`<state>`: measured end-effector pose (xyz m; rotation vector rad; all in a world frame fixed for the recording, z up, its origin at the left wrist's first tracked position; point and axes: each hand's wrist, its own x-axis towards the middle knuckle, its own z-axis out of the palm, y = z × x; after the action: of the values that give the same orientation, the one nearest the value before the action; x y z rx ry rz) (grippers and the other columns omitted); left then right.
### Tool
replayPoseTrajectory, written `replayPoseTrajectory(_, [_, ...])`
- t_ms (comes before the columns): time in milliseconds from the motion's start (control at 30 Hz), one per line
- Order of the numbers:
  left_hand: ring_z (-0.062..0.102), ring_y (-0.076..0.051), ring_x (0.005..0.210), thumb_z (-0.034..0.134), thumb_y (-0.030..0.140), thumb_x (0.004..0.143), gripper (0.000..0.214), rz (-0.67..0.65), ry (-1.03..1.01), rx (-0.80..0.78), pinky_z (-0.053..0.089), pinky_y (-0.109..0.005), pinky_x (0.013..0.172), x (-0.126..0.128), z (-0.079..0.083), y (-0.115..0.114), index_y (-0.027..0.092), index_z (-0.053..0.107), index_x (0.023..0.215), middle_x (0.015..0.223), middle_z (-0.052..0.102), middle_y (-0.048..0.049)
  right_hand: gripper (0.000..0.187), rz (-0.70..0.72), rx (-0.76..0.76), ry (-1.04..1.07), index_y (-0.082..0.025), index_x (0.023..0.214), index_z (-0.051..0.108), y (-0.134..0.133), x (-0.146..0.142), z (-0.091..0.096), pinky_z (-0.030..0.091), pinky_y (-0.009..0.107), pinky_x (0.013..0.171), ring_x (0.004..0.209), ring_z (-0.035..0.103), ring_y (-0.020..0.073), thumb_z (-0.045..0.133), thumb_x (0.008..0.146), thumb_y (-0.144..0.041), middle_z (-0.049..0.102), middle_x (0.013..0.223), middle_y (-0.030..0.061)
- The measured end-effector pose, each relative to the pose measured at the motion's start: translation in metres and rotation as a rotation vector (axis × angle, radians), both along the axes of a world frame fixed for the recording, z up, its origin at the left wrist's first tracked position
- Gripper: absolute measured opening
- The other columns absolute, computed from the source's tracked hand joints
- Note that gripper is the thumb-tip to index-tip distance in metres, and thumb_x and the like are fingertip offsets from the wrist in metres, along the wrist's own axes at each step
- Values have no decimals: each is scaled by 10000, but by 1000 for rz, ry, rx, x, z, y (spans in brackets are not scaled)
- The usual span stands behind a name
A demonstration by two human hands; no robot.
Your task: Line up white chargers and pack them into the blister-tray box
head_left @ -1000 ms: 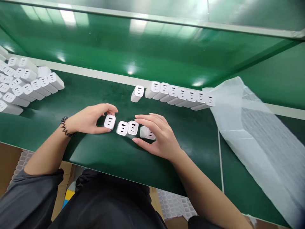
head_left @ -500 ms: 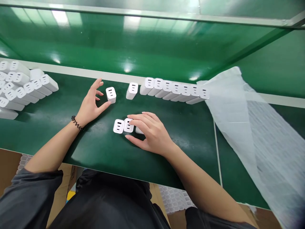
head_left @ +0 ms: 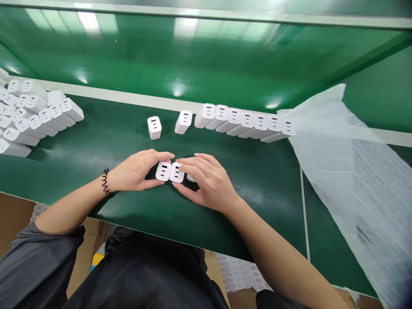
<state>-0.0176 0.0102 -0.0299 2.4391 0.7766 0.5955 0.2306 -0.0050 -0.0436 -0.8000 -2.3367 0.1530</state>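
Observation:
Two white charger blocks (head_left: 170, 171) stand side by side on the green belt (head_left: 112, 141) near its front edge. My left hand (head_left: 137, 170) pinches the left block between thumb and fingers. My right hand (head_left: 206, 182) curls over the right block and over a third one (head_left: 190, 177), mostly hidden under its fingers. Farther back a single charger (head_left: 154, 127) stands alone. Right of it, another charger (head_left: 183, 121) leans just short of a row of several chargers (head_left: 244, 123).
A stack of several white chargers (head_left: 28, 116) lies at the left edge. Crumpled white foam sheeting (head_left: 354, 180) covers the right side. A raised glossy green shelf (head_left: 193, 60) runs behind the belt. Cardboard and moulded plastic trays (head_left: 234, 274) sit below the front edge.
My left hand carried one charger back, set it standing alone left of the row, then returned and closed on the left block of the near pair. My right hand stayed put.

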Motion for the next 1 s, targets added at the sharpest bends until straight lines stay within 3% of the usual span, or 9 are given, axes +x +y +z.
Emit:
replayPoseTrajectory(133, [631, -190, 1054, 645, 287, 932, 471, 26, -59, 31, 527, -335, 913, 2, 2, 1, 203, 429, 1342, 1172, 673, -74, 287, 8, -5, -14, -206, 1113, 523, 0, 0, 1, 517, 432, 924, 930, 718, 223, 679, 890, -297, 747, 1079, 79])
replayPoseTrajectory(267, [596, -227, 1115, 723, 278, 858, 442, 299, -51, 149, 500, -386, 978, -3, 1, 12, 207, 516, 1242, 1179, 668, -72, 297, 9, -14, -9, -203, 1116, 519, 0, 0, 1, 515, 428, 927, 941, 720, 223, 687, 885, -287, 745, 1085, 84])
replayPoseTrajectory(367, [613, -232, 1030, 764, 318, 793, 477, 493, -6, 204, 517, -394, 915, -14, -3, 25, 202, 541, 1199, 1145, 665, -66, 289, 10, -16, -6, -203, 1117, 516, 0, 0, 1, 513, 430, 931, 947, 720, 223, 677, 892, -287, 743, 1092, 90])
replayPoseTrajectory(567, [618, -241, 1062, 723, 312, 773, 561, 617, 27, 195, 525, -406, 916, -32, -13, 41, 197, 490, 1270, 1202, 626, -81, 271, 8, -9, -18, -195, 1106, 522, 1, -1, 0, 513, 433, 932, 942, 722, 227, 667, 899, -292, 745, 1074, 91])
replayPoseTrajectory(700, [579, -276, 1156, 712, 296, 788, 663, 620, 52, 170, 513, -454, 959, -36, -14, 44, 218, 421, 1379, 1306, 584, -104, 278, 1, -6, -15, -196, 1109, 522, 2, 0, -1, 510, 436, 932, 945, 723, 232, 667, 899, -306, 748, 1065, 87])
replayPoseTrajectory(833, [499, -319, 1262, 766, 343, 787, 695, 593, -12, 392, 411, -529, 1078, -28, 7, 33, 262, 429, 1389, 1351, 560, -106, 277, 4, -8, 4, -201, 1127, 514, 1, -2, -3, 508, 434, 933, 948, 720, 228, 653, 906, -295, 749, 1054, 79])
replayPoseTrajectory(933, [551, -289, 1220, 744, 358, 830, 638, 382, -73, 412, 413, -510, 1076, -15, 21, 17, 290, 435, 1384, 1309, 604, -75, 303, 3, -46, 6, -204, 1160, 511, 1, -3, -3, 503, 447, 945, 970, 714, 239, 648, 908, -299, 742, 1072, 85])
replayPoseTrajectory(1000, [580, -274, 1188, 739, 390, 842, 638, 223, -74, 332, 435, -491, 1060, -5, 19, 8, 276, 431, 1389, 1279, 629, -74, 373, 21, -99, 0, -207, 1215, 498, 2, 0, 1, 489, 478, 979, 1027, 699, 257, 656, 905, -339, 727, 1128, 99])
